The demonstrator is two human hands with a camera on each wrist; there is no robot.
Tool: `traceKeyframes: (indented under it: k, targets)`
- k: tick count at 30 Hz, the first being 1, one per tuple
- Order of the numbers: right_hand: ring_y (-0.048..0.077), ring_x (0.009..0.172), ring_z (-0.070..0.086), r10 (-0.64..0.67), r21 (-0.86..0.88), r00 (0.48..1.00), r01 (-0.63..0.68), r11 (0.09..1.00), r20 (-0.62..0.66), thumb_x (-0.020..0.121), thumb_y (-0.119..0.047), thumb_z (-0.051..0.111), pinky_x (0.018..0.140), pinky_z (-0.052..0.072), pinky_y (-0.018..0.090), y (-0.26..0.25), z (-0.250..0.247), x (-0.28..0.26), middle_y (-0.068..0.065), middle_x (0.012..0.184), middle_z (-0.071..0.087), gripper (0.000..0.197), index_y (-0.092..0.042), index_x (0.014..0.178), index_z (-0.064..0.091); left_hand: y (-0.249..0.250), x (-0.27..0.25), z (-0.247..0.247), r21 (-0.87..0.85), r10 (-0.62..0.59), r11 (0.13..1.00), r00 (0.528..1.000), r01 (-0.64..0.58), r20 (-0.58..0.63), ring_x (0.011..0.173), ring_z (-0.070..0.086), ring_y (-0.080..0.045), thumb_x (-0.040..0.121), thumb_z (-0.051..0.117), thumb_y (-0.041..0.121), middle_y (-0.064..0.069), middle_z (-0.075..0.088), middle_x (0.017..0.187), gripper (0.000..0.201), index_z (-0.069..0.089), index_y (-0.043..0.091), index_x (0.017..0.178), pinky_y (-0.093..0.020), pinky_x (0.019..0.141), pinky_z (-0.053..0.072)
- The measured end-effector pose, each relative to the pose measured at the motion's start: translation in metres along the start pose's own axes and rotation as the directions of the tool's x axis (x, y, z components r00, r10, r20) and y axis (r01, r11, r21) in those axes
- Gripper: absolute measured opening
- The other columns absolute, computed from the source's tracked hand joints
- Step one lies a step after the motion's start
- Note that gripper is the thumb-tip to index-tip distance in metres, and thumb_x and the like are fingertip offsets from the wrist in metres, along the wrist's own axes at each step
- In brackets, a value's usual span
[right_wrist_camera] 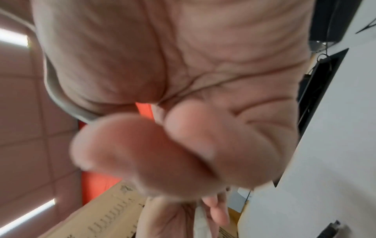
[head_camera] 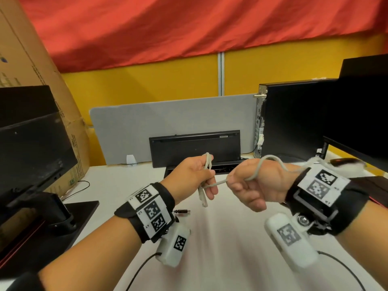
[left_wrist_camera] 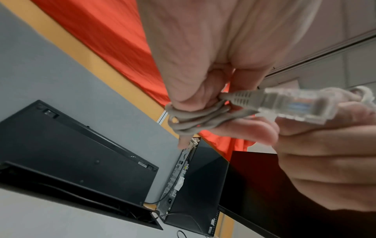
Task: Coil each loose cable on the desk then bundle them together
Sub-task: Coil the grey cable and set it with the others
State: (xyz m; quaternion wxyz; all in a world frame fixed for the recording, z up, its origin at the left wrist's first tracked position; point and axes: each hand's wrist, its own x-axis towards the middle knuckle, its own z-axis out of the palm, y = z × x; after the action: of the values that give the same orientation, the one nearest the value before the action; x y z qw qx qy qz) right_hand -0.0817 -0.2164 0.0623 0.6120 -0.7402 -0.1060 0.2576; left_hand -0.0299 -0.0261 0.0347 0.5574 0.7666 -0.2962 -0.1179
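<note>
Grey network cable (head_camera: pixel 206 164), item in hand: left hand (head_camera: pixel 194 175) is pinching several gathered loops above the white desk (head_camera: pixel 220 238), clear plug (left_wrist_camera: pixel 295 104) hanging beside its fingers; right hand (head_camera: pixel 254 183) is curling round the free run, which is trailing over its back. Step: coiling, mid-way. Next, likely: laying another loop into the left-hand pinch without slackening it
</note>
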Motion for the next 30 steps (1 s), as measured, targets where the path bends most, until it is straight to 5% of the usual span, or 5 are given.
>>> traceKeyframes:
  k: [5,12,16,21,30]
  targets:
    - [0.017,0.037,0.044,-0.085,0.243,0.984,0.046,0.969,0.155,0.083,-0.027,0.052,0.042,0.039,0.020,-0.001,-0.001,0.003,0.002,0.046,0.043,0.024,-0.014,0.063,0.053,0.001,0.004,0.002,-0.053,-0.027,0.998,0.998,0.024,-0.051,0.047,0.055,-0.019,0.101,0.044,0.012,-0.003,0.056,0.053,0.034,0.046,0.007,0.135,-0.040,0.083,0.056]
    - [0.024,0.086,0.064,-0.366,0.406,0.928,0.362,0.839,-0.072,0.094,-0.023,0.042,0.069,0.055,0.031,-0.007,0.003,0.014,0.016,0.098,0.069,0.041,0.001,0.113,0.069,0.002,-0.001,0.014,-0.425,-0.046,0.905,0.994,0.000,-0.098,0.040,0.024,-0.012,0.099,0.036,0.054,-0.001,0.034,0.050,0.055,0.062,0.014,0.070,-0.029,0.059,0.046]
    - [0.012,0.098,0.066,-0.565,-0.219,0.760,0.521,0.825,-0.322,0.089,0.010,0.049,0.081,0.055,0.024,-0.003,0.015,0.019,0.002,0.104,0.073,0.042,-0.012,0.117,0.070,-0.005,-0.004,0.016,-0.609,-0.018,0.793,1.000,0.011,-0.005,0.041,0.018,-0.012,0.097,0.029,0.060,0.001,0.025,0.052,0.063,0.067,0.010,0.100,-0.031,0.059,0.045]
    - [0.010,0.122,0.043,-0.821,-0.884,0.549,0.294,0.363,-0.154,0.082,0.007,0.054,0.106,0.037,0.025,0.022,0.032,0.026,-0.006,0.131,0.055,0.059,-0.018,0.135,0.056,-0.009,-0.004,0.013,-0.653,-0.026,0.757,0.999,-0.005,-0.038,0.042,0.017,-0.015,0.101,0.029,0.052,0.000,0.023,0.051,0.057,0.061,0.007,0.089,-0.028,0.056,0.046]
    - [-0.004,0.102,0.049,-0.802,-0.829,0.502,0.258,0.497,-0.324,0.091,-0.005,0.060,0.084,0.035,-0.002,0.038,0.026,0.055,-0.003,0.122,0.057,0.063,-0.017,0.148,0.037,-0.011,-0.008,0.010,-0.612,-0.052,0.791,0.998,0.014,-0.044,0.036,0.023,-0.015,0.101,0.033,0.051,0.003,0.027,0.042,0.053,0.049,0.014,0.066,-0.031,0.058,0.045]
